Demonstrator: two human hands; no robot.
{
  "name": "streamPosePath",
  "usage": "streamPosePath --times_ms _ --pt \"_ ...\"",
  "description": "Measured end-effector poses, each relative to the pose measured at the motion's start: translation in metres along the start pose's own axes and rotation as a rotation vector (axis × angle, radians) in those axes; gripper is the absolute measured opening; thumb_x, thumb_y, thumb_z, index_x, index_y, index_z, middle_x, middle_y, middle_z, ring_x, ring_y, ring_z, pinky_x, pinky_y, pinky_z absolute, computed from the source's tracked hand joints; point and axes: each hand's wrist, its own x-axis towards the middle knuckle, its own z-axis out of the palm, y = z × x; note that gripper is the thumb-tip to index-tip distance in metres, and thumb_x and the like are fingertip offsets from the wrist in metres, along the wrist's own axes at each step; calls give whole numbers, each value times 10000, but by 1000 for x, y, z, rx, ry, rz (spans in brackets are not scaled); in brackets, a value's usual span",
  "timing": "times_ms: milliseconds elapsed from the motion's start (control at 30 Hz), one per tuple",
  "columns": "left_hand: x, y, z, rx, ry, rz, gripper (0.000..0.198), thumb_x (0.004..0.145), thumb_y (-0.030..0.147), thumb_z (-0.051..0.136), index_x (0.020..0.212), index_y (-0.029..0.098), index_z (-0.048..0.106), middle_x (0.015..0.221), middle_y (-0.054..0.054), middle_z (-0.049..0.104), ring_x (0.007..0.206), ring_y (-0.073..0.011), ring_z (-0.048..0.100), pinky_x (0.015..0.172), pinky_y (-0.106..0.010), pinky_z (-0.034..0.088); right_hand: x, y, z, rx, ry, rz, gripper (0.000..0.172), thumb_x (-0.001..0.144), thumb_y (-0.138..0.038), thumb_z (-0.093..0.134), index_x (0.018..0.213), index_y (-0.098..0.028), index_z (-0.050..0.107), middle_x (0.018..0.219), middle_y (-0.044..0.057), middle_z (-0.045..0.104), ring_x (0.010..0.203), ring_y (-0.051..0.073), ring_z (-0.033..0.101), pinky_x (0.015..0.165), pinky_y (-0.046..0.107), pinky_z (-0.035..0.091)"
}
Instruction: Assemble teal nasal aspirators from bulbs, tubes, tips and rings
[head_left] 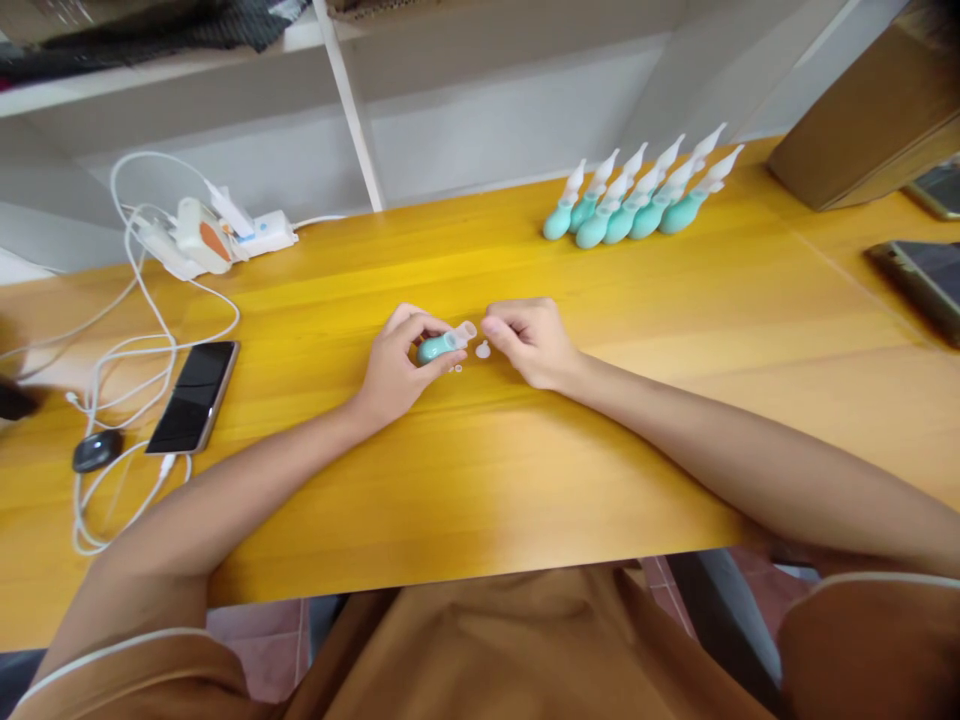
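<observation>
Near the middle of the wooden table, my left hand holds a teal bulb with a clear open-ended tube on it, tilted to the right. A small whitish translucent piece lies between my hands, and a tiny clear ring rests just below the left fingertips. My right hand is closed, a little to the right of the tube's mouth and apart from it. Whatever its curled fingers hold, if anything, is hidden.
Several teal bulbs with white pointed tips stand together at the back right. A cardboard box and a phone are farther right. On the left are a phone, white cables, a black oval object and a power strip.
</observation>
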Motion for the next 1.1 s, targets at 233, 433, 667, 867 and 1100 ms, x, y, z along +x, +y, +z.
streamPosePath --times_ms 233,433,667,867,1100 --pt "-5 7 -5 6 -38 154 228 968 473 873 1004 260 800 1041 -47 707 975 -211 665 920 -387 559 -6 -25 8 45 -83 -49 732 1101 -758 484 635 -196 429 585 -19 408 573 105 369 608 307 262" --pt "0 5 -3 -274 -58 74 370 868 594 940 913 252 807 995 -36 755 905 -194 708 862 -375 588 -3 -26 18 476 -107 41 712 1081 -756 550 658 -183 537 588 -33 402 543 86 325 544 275 265" --pt "10 -11 -2 -449 -26 -123 454 949 699 814 1007 249 818 1040 -63 786 965 -199 736 914 -375 619 14 -33 -20 418 64 72 822 1036 -905 419 575 -236 299 535 -22 290 506 105 254 544 310 246" --pt "15 -33 -2 -192 79 -147 422 953 669 819 1083 269 847 1170 -82 722 1080 -212 710 948 -360 603 45 -37 -34 -659 -405 12 694 1115 -639 519 641 -159 680 604 107 612 606 185 534 669 339 260" --pt "11 -34 0 -146 32 -192 423 1024 655 725 1126 259 835 1138 -76 717 964 -197 703 842 -333 591 54 -37 -1 -849 -500 -21 571 1147 -464 507 794 -130 806 751 198 740 755 308 714 703 359 297"
